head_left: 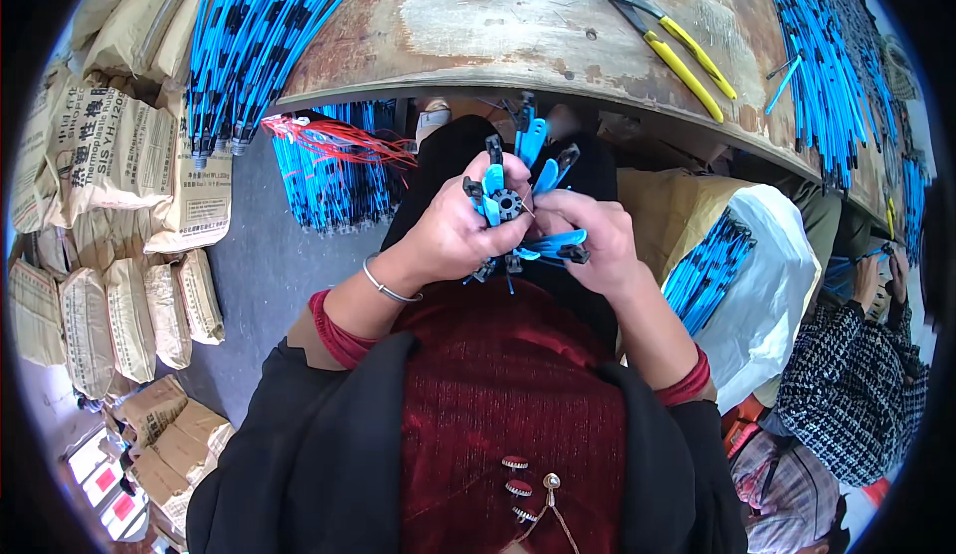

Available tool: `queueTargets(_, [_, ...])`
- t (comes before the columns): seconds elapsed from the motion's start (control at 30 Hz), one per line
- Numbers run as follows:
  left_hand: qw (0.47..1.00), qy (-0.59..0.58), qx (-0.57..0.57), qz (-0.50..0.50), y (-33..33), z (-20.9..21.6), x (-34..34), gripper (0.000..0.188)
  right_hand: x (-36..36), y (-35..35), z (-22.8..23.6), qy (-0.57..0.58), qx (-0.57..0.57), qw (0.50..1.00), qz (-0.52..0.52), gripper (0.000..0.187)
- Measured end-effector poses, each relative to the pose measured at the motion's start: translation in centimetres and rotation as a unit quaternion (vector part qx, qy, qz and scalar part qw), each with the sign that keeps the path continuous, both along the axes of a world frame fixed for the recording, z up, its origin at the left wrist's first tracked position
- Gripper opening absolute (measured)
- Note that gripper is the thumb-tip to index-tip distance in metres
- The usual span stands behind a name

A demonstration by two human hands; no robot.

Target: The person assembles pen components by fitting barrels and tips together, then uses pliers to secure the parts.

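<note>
Above my lap, both hands are at a small umbrella frame, a black notched hub with blue ribs fanning out around it. The ribs end in black plastic joints. My left hand is closed around the hub's left side, its thumb and fingers gripping the rim. On the hub's right, my right hand pinches with thumb and forefinger beside a thin copper-coloured wire. The wire's far end is hidden by the fingers. Several ribs stick out below and between the two hands.
A worn wooden table lies ahead, with yellow-handled pliers on it. Blue rib bundles stand at its left and right. Red strands hang underneath. A white sack is at right, paper sacks at left. A co-worker sits right.
</note>
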State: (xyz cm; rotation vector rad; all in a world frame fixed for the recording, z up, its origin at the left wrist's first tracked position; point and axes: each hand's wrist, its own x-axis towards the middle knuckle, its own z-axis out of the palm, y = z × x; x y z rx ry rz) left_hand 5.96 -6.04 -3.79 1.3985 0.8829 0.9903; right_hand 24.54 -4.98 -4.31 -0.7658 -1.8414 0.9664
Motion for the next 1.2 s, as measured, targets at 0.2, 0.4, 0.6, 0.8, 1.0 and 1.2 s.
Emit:
queueTargets(0.2, [0.995, -0.071, -0.069, 0.002, -0.3, -1.0, 0.3, 0.039, 0.9, 2.1, 1.2, -0.14, 0.141, 0.978, 0.065, 0.042])
queueTargets(0.4, [0.998, 0.019, -0.054, 0.004, 0.3, -0.1, 0.5, 0.045, 1.1, 2.9, 2.5, -0.177, 0.108, 0.976, 0.072, 0.034])
queueTargets(0.6, [0.999, 0.008, -0.019, 0.027, 1.0, 0.1, 1.2, 0.043, 1.1, 2.8, 2.6, -0.213, 0.057, 0.975, 0.027, 0.016])
queueTargets(0.8, [0.994, 0.084, 0.014, 0.075, 0.9, -0.1, 1.6, 0.033, -0.6, 1.3, 2.7, -0.118, -0.182, 0.973, -0.076, 0.016])
queueTargets(1.0, [0.999, 0.008, -0.02, 0.027, 1.1, 0.8, 1.6, 0.03, 1.0, 1.4, 2.8, -0.138, 0.142, 0.98, -0.01, 0.021])
queueTargets(1.2, [0.998, 0.052, -0.005, 0.028, 1.4, 1.1, 2.2, 0.032, 1.7, 0.7, 2.7, -0.176, 0.251, 0.95, -0.065, 0.023])
